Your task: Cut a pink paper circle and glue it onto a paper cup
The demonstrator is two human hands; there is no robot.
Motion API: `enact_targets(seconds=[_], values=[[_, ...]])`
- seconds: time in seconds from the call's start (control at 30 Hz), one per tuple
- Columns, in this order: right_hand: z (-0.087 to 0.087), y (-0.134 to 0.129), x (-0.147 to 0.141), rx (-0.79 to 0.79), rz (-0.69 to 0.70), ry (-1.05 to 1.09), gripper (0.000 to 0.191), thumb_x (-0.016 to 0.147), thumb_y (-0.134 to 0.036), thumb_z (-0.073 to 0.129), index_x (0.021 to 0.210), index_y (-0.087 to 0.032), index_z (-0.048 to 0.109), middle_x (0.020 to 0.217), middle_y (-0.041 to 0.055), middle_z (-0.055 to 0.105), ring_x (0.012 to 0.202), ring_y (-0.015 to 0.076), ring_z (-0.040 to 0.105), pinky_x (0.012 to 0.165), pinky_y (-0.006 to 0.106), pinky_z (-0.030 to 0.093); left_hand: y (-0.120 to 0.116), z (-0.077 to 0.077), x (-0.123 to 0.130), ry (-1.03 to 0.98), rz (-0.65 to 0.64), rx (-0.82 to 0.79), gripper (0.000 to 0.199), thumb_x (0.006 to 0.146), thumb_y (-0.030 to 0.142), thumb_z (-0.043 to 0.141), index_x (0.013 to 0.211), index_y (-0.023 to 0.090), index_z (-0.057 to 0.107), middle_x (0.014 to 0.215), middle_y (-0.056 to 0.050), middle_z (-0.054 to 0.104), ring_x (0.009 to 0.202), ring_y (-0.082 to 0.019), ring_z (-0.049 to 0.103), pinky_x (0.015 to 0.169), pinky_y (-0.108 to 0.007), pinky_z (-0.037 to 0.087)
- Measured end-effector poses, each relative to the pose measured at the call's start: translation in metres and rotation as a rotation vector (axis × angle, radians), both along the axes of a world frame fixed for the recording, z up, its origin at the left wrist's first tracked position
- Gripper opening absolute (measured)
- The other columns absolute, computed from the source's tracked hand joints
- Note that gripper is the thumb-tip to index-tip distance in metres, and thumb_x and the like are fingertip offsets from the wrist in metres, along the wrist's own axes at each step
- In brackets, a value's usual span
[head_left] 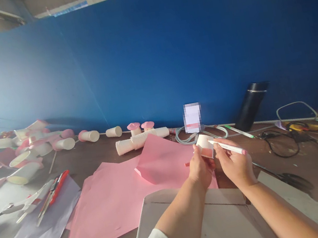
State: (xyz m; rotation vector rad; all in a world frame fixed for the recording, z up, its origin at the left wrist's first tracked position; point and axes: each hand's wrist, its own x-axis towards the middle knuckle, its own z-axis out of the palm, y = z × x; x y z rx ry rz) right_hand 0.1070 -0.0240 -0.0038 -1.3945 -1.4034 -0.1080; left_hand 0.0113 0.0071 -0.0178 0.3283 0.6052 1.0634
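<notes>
My left hand (201,168) is closed around a small white paper cup (205,141). The cup's lower part is pink. In my right hand (236,163) is a white marker (229,147) with a pink end, its tip pointing left at the cup's side. Whether the tip touches the cup cannot be made out. A small red piece (187,164) sticks out beside my left fingers. Sheets of pink paper (108,201) lie to the left of my hands, and a pale cardboard piece (224,226) lies beneath my forearms.
A stack of paper cups (147,138) lies behind the pink paper. Cups with pink paper (40,146) crowd the left. Scissors (23,204) and a red cutter (58,188) rest on grey paper (55,231). A black bottle (251,107) leans against the blue partition (148,55). Cables (281,146) lie right.
</notes>
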Motion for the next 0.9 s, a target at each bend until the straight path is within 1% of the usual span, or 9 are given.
enact_targets(seconds=[0.17,0.33,0.43,0.6,0.8,0.9], values=[[-0.0009,0.0007,-0.0013,-0.004,-0.003,-0.001,0.031,0.088,-0.041,0.055,0.101,-0.016,0.069,0.094,0.0128,0.074,0.085,0.0255,0.071,0.076,0.034,0.055,-0.0004,0.0014,0.0,0.002,0.006,-0.007,0.044,0.088,0.056,0.051,0.081,0.013,0.057,0.058,0.0,0.049,0.048,-0.009,0.041,0.047,-0.022,0.031],[-0.0015,0.0001,-0.0013,0.001,0.004,-0.001,0.032,0.088,-0.041,0.055,0.101,-0.015,0.069,0.094,0.0128,0.074,0.082,0.0249,0.071,0.074,0.034,0.055,-0.0004,0.0029,-0.0007,0.0,0.004,-0.015,0.042,0.092,0.051,0.046,0.078,0.012,0.056,0.057,0.0,0.048,0.047,-0.008,0.041,0.046,-0.022,0.031],[-0.0018,0.0002,-0.0017,0.005,0.013,-0.003,0.031,0.088,-0.04,0.055,0.1,-0.015,0.069,0.093,0.013,0.074,0.08,0.0242,0.071,0.072,0.034,0.055,-0.0001,0.0021,-0.0009,-0.006,0.002,-0.007,0.043,0.092,0.051,0.045,0.077,0.012,0.056,0.056,0.0,0.047,0.047,-0.008,0.041,0.046,-0.022,0.031],[-0.0016,0.0,-0.0023,0.012,0.021,-0.012,0.031,0.088,-0.04,0.055,0.1,-0.015,0.069,0.093,0.0136,0.074,0.082,0.0248,0.071,0.073,0.034,0.055,0.0,-0.0009,-0.0004,-0.027,0.009,0.006,0.042,0.091,0.051,0.048,0.079,0.012,0.056,0.058,0.0,0.048,0.048,-0.008,0.042,0.047,-0.021,0.032],[-0.0019,0.0001,-0.0022,0.027,0.034,-0.023,0.03,0.088,-0.039,0.055,0.1,-0.014,0.069,0.094,0.0138,0.073,0.086,0.0253,0.07,0.076,0.034,0.055,0.0002,-0.0003,0.0,-0.013,0.01,0.001,0.044,0.089,0.055,0.05,0.078,0.012,0.056,0.057,0.0,0.048,0.048,-0.008,0.041,0.047,-0.022,0.032],[-0.002,0.0006,-0.0022,0.027,0.034,-0.027,0.03,0.088,-0.039,0.055,0.1,-0.014,0.069,0.093,0.0136,0.073,0.085,0.0252,0.07,0.076,0.035,0.055,0.0011,-0.0014,0.0003,-0.017,0.01,0.0,0.042,0.089,0.053,0.05,0.078,0.013,0.056,0.057,0.0,0.047,0.047,-0.008,0.041,0.047,-0.022,0.032]])
